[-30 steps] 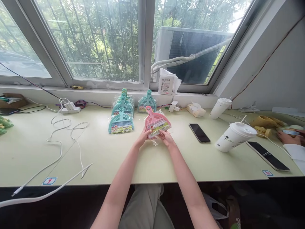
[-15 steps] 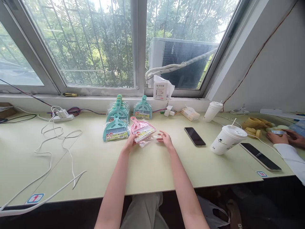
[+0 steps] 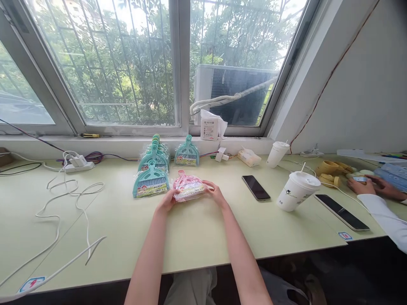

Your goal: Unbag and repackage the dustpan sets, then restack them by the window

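Note:
A pink mini dustpan-and-brush set (image 3: 188, 189) in clear plastic wrap is held between my hands at the middle of the table. My left hand (image 3: 167, 201) grips its lower left corner, and my right hand (image 3: 215, 193) has its fingers closed on the right edge. Just to the left lies a teal dustpan-and-brush set (image 3: 151, 181), in front of a row of overlapping wrapped teal sets (image 3: 154, 153). Another teal set (image 3: 187, 151) leans behind the pink one, near the wall.
Right of my hands are a black phone (image 3: 255, 187), a large white cup with straw (image 3: 297, 191), a second phone (image 3: 341, 212) and a tissue pack (image 3: 249, 157). White cables (image 3: 76, 192) sprawl on the left. A co-worker's hands (image 3: 361, 185) work at far right.
My right hand has moved left and closed on the pink set's right edge; before, it was open and apart from it. The loose wrap at its lower right is now folded in. The view has tilted up slightly.

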Action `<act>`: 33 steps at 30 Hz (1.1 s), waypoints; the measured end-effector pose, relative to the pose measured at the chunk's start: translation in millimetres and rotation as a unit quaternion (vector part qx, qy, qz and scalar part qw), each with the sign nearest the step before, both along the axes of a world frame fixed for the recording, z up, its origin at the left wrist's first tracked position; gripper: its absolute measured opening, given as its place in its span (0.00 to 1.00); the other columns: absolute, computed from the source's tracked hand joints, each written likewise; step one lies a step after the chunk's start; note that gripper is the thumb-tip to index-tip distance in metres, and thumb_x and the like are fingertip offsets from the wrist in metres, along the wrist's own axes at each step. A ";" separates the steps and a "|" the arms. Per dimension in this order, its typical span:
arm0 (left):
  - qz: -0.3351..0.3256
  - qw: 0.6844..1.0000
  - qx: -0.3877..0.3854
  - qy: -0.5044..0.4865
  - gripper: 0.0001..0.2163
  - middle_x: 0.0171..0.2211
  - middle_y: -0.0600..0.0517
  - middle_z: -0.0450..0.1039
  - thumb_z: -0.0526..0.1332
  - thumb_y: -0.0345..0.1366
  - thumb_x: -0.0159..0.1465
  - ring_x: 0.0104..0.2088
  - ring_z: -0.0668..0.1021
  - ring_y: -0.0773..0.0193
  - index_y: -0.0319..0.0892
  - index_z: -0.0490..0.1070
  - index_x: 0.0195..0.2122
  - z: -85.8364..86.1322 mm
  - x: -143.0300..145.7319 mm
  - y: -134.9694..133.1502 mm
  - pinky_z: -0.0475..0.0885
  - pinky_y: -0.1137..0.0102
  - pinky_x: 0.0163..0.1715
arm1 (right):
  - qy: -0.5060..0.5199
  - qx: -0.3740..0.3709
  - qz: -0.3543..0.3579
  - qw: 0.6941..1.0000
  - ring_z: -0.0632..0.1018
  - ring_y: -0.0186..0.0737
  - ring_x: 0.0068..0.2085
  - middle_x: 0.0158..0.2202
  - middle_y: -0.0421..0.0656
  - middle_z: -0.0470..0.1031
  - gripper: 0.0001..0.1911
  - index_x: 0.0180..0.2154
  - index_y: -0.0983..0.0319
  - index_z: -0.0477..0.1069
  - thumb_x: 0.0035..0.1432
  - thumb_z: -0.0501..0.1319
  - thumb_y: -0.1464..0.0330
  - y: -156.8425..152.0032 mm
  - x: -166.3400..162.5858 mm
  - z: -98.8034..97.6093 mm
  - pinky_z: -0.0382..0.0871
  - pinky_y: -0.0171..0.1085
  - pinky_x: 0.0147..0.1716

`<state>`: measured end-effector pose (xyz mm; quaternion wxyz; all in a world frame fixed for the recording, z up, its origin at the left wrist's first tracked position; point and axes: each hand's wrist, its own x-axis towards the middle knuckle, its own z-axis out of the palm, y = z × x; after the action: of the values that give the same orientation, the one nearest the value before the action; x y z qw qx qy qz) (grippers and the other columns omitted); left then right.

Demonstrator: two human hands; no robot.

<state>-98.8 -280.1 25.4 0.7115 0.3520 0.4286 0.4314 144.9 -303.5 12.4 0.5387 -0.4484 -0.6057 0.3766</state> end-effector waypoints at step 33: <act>-0.136 0.987 0.079 0.016 0.25 0.32 0.46 0.76 0.64 0.37 0.55 0.20 0.77 0.66 0.37 0.60 0.52 6.6 20.8 -6.8 0.67 0.77 0.16 | -0.136 0.089 -0.336 0.928 0.69 0.47 0.44 0.42 0.46 0.72 0.09 0.31 0.56 0.74 0.57 0.57 0.62 -2.9 -23.4 -4.3 0.68 0.41 0.37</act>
<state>-78.1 -286.9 32.0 0.7268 0.4685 0.3527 0.3575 121.5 -306.4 8.1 0.5838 -0.6225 -0.5185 0.0533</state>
